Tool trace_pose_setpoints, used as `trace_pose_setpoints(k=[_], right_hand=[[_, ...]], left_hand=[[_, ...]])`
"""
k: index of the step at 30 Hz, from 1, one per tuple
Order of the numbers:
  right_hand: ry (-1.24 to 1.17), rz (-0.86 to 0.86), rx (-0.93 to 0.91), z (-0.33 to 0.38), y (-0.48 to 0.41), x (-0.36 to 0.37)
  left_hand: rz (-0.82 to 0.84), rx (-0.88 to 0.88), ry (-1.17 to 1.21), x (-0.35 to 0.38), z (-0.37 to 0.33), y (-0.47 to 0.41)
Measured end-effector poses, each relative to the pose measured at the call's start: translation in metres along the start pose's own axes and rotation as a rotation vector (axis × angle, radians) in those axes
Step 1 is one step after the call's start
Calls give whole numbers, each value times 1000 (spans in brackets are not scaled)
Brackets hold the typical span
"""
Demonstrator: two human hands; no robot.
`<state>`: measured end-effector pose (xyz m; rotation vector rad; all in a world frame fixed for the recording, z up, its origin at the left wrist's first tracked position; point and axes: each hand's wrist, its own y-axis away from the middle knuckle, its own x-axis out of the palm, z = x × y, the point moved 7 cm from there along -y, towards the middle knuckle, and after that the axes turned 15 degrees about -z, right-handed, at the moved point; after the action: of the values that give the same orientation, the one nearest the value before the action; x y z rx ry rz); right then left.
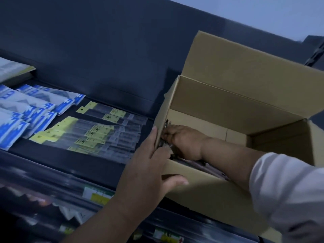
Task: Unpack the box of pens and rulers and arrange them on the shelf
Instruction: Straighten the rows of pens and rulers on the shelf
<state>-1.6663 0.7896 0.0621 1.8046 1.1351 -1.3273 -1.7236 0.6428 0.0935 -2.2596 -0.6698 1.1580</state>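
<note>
Dark shelf [78,155] carries the cardboard box [228,106]. Your left hand [149,163] grips its near corner. Your right hand [182,141], inside, curls its fingers round blurred dark packets [165,146] just beyond your left fingertips.

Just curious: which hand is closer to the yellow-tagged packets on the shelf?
Left. The left hand grips the corner of the box from outside, beside the yellow-tagged packets. The right hand reaches inside the box, behind its wall, farther off.
</note>
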Motion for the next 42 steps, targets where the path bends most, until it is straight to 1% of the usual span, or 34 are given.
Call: trace_pose_setpoints(k=[5, 7, 12, 15, 17, 20, 22, 25, 27, 30, 32, 34, 38, 42], right_hand=[[120, -16, -13, -7, -3, 10], [117, -21, -7, -7, -3, 11], [75, 50, 20, -7, -3, 17], [61, 74, 49, -7, -1, 20], [59, 64, 38, -7, 0, 20], [42, 108, 53, -9, 5, 23], [34, 102, 83, -12, 7, 21], [-16, 77, 168, -20, 7, 13], [-104, 107, 248, -27, 10, 10], [-310, 153, 369, -33, 20, 4], [-419, 142, 420, -35, 27, -2], [-547, 107, 499, -38, 33, -11], [-922, 43, 685, -42, 50, -32], [-1268, -116, 825, -56, 69, -62]], left_hand=[[-29, -20, 13, 1, 4, -1], [-41, -24, 21, 1, 5, 0], [-97, -30, 41, -1, 9, -1], [-72, -49, 83, 2, 11, 1], [-22, -81, 118, 7, 15, 2], [41, -108, 114, 15, 21, 4], [33, -104, 124, 16, 20, 5], [-10, -37, 117, 15, 17, 7], [-21, -33, 92, 13, 18, 5], [-24, -44, 71, 11, 18, 2], [-12, -53, 71, 12, 18, 0], [2, -73, 74, 13, 18, -2], [26, -107, 37, 16, 19, -9], [76, -161, 39, 23, 23, -21]])
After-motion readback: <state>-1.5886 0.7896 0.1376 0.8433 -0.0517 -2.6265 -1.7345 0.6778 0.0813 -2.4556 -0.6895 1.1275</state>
